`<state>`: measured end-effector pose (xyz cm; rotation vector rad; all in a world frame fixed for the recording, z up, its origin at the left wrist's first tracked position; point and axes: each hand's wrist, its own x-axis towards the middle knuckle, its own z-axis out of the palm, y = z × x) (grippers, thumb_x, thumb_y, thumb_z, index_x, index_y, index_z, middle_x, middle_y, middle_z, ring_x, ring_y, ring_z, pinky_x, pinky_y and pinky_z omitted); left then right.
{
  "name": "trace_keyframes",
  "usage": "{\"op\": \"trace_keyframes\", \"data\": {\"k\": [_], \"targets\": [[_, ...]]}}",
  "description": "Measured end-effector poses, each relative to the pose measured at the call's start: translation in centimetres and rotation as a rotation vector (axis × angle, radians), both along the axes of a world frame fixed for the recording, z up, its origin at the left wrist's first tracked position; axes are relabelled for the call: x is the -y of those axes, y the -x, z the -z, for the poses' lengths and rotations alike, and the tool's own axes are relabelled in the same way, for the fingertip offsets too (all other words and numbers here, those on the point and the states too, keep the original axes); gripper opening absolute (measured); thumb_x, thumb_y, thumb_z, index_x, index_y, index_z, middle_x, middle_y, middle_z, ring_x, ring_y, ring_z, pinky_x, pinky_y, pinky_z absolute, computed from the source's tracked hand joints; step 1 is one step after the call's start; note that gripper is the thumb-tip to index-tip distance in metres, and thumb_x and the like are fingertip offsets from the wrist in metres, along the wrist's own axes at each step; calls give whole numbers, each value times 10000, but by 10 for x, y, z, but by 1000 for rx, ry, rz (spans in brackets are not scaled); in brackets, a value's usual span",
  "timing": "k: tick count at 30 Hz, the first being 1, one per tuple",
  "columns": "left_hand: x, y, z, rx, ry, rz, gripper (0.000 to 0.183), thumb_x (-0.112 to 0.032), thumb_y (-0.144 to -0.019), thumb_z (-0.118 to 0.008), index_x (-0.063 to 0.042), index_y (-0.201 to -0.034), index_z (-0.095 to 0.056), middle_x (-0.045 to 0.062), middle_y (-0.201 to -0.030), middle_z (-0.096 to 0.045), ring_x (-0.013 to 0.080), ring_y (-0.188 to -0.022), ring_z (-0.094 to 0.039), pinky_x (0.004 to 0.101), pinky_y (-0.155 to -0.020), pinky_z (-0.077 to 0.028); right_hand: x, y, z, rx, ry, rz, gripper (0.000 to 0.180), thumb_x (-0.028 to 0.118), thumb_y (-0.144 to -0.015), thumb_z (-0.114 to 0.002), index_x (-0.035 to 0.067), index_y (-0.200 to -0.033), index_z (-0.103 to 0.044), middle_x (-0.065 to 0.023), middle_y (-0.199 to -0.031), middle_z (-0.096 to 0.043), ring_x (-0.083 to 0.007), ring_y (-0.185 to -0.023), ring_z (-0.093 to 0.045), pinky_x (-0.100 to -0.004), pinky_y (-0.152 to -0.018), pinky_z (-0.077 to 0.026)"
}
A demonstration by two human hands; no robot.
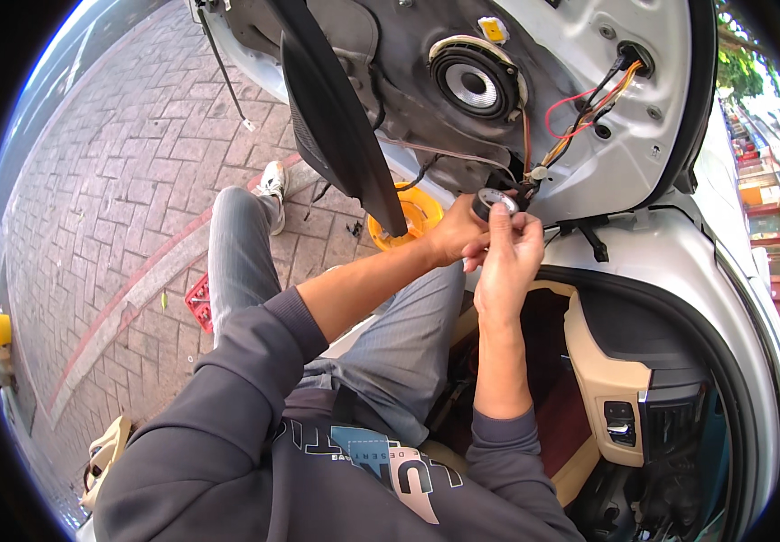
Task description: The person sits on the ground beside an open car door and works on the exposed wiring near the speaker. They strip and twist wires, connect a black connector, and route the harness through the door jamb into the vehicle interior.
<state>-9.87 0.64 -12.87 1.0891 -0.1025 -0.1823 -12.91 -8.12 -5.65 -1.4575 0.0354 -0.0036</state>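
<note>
My right hand [510, 254] grips a roll of black tape [495, 202] at the lower inner edge of an opened-up car door [640, 149]. Close against it, my left hand [461, 230] is curled behind the roll; its fingertips are partly hidden, so what it holds cannot be told. Just beyond the hands a bundle of coloured wires [569, 139] runs from a hole in the door down to a connector [537, 174]. A round speaker [474, 81] with a silver cone is mounted on the door. A black trim panel [335, 115] stands out from it, left of my hands.
On the paving below are a yellow round container [407, 215] and a red tool tray [199, 303] beside my leg. The car's door opening, with a beige and black dashboard end [606, 379], lies to the right. A beige bag [106, 461] is at lower left.
</note>
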Motion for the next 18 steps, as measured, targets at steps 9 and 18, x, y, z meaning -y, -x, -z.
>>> {"op": "trace_keyframes", "data": {"k": [9,18], "targets": [[18,-11,19,45,-116,-193,673,-588,-957,-625,81,-1011,-668,96,-874,-657,168,-821,-570,326,-736,-480,39,-39,1,473,453,89,107,26,-973,-623,-29,-1057,-587,-64,-912,-652,-94,-737,-592,-249,-656,-489],[-5,-13,-12,220,-422,-4,787,-619,-1057,-345,113,-997,-627,200,-877,-633,273,-867,-562,421,-826,-464,66,-70,-1,178,380,-178,263,-93,-892,-554,-45,-1145,-607,-70,-1037,-665,-117,-790,-597,-286,-722,-500]]}}
